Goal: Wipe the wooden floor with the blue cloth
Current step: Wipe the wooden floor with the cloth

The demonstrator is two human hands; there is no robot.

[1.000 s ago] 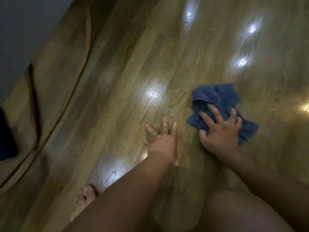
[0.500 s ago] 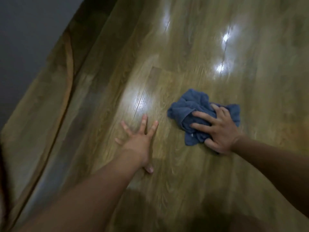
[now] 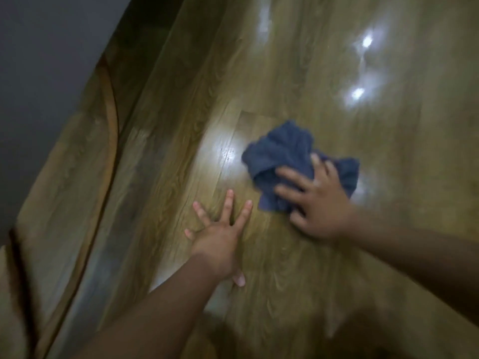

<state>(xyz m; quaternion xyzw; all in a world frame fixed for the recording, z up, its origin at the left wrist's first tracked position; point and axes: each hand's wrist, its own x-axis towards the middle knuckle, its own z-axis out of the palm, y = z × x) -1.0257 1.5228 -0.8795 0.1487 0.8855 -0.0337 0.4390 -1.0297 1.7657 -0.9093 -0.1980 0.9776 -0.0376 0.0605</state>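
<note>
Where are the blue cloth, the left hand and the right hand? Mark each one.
blue cloth (image 3: 281, 149), head view, bunched folds beyond the fingers.
left hand (image 3: 220, 238), head view, back of the hand.
right hand (image 3: 320, 203), head view, back of the hand.

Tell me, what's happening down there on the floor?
A person is cleaning the wooden floor. Their right hand presses down on a crumpled blue cloth, fingers spread over it. Their left hand rests flat on the bare boards just beside the cloth, fingers spread wide, probably holding them up while they lean forward. Bright light shines off the floor next to the cloth.
</note>
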